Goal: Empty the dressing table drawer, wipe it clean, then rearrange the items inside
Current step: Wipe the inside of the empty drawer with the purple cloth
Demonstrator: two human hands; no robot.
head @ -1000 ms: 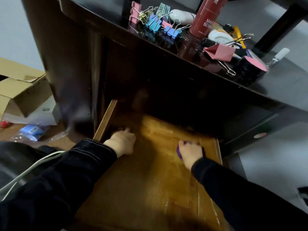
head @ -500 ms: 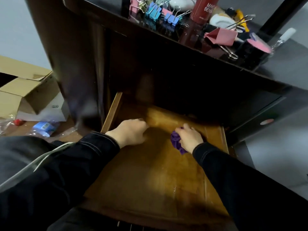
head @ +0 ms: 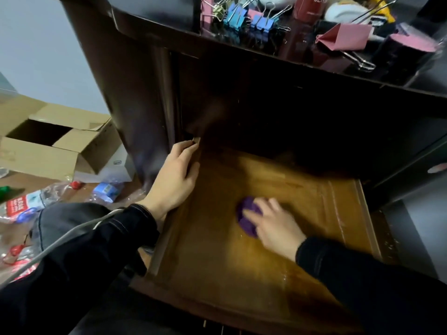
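Now left hand (head: 176, 175) off the drawer (head: 242, 274) floor, grip curled round its left wall, mid-frame, right hand (head: 275, 226) nearer, grip spread flat on purple cloth (head: 244, 226), cloth partly covered, drawer back dark.

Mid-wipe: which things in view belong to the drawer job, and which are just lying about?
Job: drawer; purple cloth under the right hand; left hand holding the drawer's side wall; binder clips and red bottle on top, probably its contents.
Lying about: cardboard box, plastic litter on the floor, white cable.
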